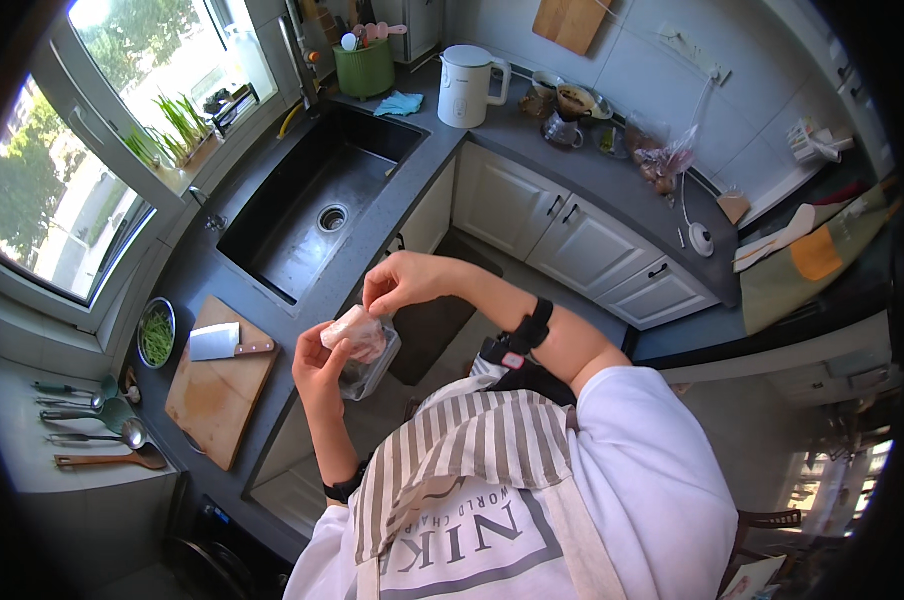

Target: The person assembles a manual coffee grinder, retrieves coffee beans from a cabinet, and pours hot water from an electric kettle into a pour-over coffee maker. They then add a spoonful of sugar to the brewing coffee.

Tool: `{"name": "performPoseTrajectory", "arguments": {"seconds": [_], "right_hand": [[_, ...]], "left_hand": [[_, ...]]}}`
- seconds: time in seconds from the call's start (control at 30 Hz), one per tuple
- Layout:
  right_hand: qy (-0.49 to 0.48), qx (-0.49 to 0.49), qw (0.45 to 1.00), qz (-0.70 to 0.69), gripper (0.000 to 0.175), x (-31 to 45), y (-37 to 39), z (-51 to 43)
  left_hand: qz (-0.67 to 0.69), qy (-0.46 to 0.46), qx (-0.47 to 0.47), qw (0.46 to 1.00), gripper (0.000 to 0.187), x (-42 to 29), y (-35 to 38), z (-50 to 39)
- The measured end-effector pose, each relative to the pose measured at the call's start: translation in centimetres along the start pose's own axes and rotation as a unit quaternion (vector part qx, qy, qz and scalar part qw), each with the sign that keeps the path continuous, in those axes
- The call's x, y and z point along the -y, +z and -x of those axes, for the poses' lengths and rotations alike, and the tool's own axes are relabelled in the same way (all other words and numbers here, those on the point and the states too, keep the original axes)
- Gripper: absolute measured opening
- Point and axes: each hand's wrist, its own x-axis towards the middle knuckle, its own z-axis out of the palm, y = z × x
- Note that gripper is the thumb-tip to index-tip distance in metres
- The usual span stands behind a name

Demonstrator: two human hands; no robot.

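Note:
A pale pink piece of what looks like raw meat (356,334) is between the fingers of my left hand (318,369). A clear plastic container (377,371) sits just behind and below the meat, and I cannot tell how it is supported. With thumb and fingertips, my right hand (403,283) pinches the upper right edge of the meat or a thin wrap on it. Both hands are in the air before the counter's front edge. To their left lies a wooden cutting board (223,397), bearing a cleaver (215,342) with a wooden handle.
Beyond my hands is a black sink (287,251). A metal bowl of cut green vegetables (156,335) stands beside the board. Cooking utensils (110,420) hang at the left. A white electric kettle (464,88) and coffee gear (568,112) occupy the far counter.

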Motion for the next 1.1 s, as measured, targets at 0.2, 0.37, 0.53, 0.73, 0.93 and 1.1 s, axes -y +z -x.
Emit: {"name": "performPoseTrajectory", "arguments": {"seconds": [0.2, 0.37, 0.53, 0.73, 0.93, 1.1], "right_hand": [[-0.11, 0.009, 0.977, 0.18, 0.019, 2.6, -2.3, -2.6], [-0.186, -0.084, 0.95, 0.236, 0.017, 3.8, -1.4, -4.4], [-0.2, -0.143, 0.942, 0.231, 0.019, 3.2, -1.2, -3.3], [-0.17, -0.168, 0.965, 0.106, 0.017, 2.5, -1.9, -0.9], [-0.135, -0.208, 0.968, 0.037, 0.014, 2.2, -1.7, 0.4], [-0.174, -0.262, 0.948, 0.053, 0.017, 2.2, -1.3, 1.0]], "left_hand": [[-0.027, 0.03, -0.026, 0.999, 0.032, -1.2, 0.6, -1.9], [0.001, 0.044, -0.04, 0.998, 0.032, -2.6, -0.3, -3.3], [0.014, 0.026, -0.029, 0.999, 0.032, -2.8, -0.6, -3.4], [0.042, 0.007, 0.007, 0.999, 0.032, -1.8, 0.5, -3.7], [0.071, 0.024, 0.061, 0.995, 0.035, -1.9, 1.2, -4.1], [0.049, 0.011, 0.009, 0.999, 0.037, -1.4, 2.3, -4.1]]}}
